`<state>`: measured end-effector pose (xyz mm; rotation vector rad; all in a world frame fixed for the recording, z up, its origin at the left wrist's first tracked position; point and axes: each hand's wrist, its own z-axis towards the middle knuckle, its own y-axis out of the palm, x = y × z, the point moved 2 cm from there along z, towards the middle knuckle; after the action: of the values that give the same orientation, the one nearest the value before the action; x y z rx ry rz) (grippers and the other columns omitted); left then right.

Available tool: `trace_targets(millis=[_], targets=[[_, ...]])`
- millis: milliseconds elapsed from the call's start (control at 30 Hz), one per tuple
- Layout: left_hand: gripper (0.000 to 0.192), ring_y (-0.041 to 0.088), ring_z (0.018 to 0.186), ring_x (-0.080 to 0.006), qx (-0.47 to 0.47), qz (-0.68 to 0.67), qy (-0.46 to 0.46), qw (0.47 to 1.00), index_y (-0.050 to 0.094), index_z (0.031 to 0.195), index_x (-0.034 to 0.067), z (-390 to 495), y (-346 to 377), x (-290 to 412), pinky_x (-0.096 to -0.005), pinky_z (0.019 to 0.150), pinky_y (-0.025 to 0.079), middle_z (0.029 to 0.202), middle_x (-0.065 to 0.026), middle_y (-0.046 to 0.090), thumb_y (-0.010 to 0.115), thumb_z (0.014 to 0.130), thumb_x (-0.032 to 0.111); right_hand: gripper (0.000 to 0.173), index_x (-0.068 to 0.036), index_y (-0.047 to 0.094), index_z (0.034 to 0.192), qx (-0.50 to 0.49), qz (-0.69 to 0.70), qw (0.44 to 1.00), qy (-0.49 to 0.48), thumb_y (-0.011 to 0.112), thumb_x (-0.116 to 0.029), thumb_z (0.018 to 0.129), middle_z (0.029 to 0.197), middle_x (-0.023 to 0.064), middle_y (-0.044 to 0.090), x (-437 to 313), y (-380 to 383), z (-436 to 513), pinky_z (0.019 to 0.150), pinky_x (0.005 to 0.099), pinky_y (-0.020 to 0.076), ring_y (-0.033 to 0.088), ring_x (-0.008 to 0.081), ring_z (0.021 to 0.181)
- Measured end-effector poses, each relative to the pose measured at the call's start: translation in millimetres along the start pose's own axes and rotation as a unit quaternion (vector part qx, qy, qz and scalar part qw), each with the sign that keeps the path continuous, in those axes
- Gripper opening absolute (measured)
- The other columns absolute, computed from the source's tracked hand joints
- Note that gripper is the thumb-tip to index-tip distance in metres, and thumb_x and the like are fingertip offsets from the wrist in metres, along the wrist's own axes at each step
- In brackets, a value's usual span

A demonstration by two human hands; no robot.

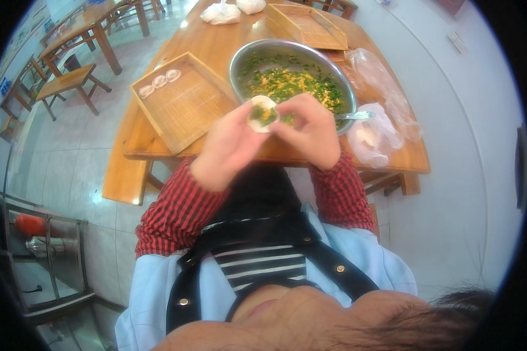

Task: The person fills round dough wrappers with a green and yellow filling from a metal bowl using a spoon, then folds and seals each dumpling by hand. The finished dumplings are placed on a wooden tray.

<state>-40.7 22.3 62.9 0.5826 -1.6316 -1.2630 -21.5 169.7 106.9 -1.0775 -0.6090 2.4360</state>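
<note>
My left hand [233, 142] holds a round dough wrapper [262, 115] with green and yellow filling on it, over the near edge of the table. At the wrapper's right edge, the thumb and forefinger of my right hand [309, 127] pinch the dough. Just beyond both hands stands a large steel bowl [236, 66] of chopped greens with yellow bits [290, 83]. A metal spoon's handle [355, 116] sticks out over the bowl's right rim. To the left lies a wooden tray [189, 103] with several folded dumplings [159, 81] in its far left corner.
A plastic bag with pale dough pieces [371, 136] lies right of the bowl, near another clear plastic bag [377, 83]. More wooden trays [307, 26] are stacked behind the bowl. White bags [221, 13] stand at the far end of the wooden table [202, 44]. A bench [125, 175] runs along the left.
</note>
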Motion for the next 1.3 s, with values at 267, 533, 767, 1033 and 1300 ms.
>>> trace_targets(millis=[267, 533, 767, 1033, 1300], targets=[[0.032, 0.052, 0.109, -0.0226, -0.038, 0.023, 0.004, 0.999, 0.043, 0.123, -0.003, 3.6, -5.5, -2.6, -0.0351, 0.093, 0.045, 0.12, -0.0139, 0.052, 0.038, 0.098, 0.016, 0.022, -0.002, 0.067, 0.083, -0.001, -0.051, 0.999, -0.007, 0.075, -0.015, 0.067, 0.077, 0.0091, 0.059, -1.4, 0.4, -0.1, 0.058, 0.0299, 0.0462, 0.058, 0.0213, 0.064], [0.025, 0.053, 0.102, -0.0203, -0.045, 0.024, 0.01, 0.999, 0.05, 0.115, -0.001, 3.6, -7.9, -8.2, -0.0334, 0.089, 0.044, 0.107, -0.0102, 0.055, 0.046, 0.094, 0.012, 0.015, -0.003, 0.068, 0.078, -0.005, -0.034, 0.999, -0.018, 0.073, -0.014, 0.069, 0.073, 0.0103, 0.06, 1.6, 4.2, 2.0, 0.057, 0.0316, 0.0474, 0.06, 0.0233, 0.063], [0.03, 0.052, 0.11, -0.0227, -0.017, 0.041, 0.011, 0.999, 0.045, 0.12, -0.006, 3.4, -5.8, -10.2, -0.0355, 0.098, 0.043, 0.117, -0.0157, 0.052, 0.044, 0.095, 0.011, 0.011, -0.004, 0.067, 0.076, -0.005, -0.037, 0.999, -0.02, 0.071, -0.013, 0.07, 0.073, 0.0104, 0.06, 4.5, 7.4, 6.5, 0.057, 0.0321, 0.0476, 0.06, 0.0248, 0.064], [0.027, 0.053, 0.108, -0.0216, -0.021, 0.053, 0.02, 0.998, 0.049, 0.117, -0.005, 3.6, -7.1, -5.7, -0.0345, 0.098, 0.043, 0.116, -0.015, 0.054, 0.045, 0.095, 0.01, 0.01, -0.005, 0.066, 0.085, -0.026, -0.127, 0.985, -0.115, 0.061, -0.006, 0.076, 0.079, 0.0103, 0.061, -8.1, 6.5, 4.0, 0.063, 0.0349, 0.0499, 0.062, 0.027, 0.073], [0.025, 0.055, 0.102, -0.0205, -0.098, 0.044, 0.015, 0.994, 0.051, 0.116, -0.002, 5.5, -16.1, -2.6, -0.0332, 0.093, 0.045, 0.112, -0.0124, 0.057, 0.044, 0.095, 0.011, 0.018, -0.005, 0.063, 0.089, -0.044, -0.202, 0.961, -0.181, 0.06, -0.003, 0.071, 0.089, 0.0045, 0.06, -17.1, 3.8, -7.1, 0.061, 0.0327, 0.0497, 0.058, 0.0231, 0.076]])
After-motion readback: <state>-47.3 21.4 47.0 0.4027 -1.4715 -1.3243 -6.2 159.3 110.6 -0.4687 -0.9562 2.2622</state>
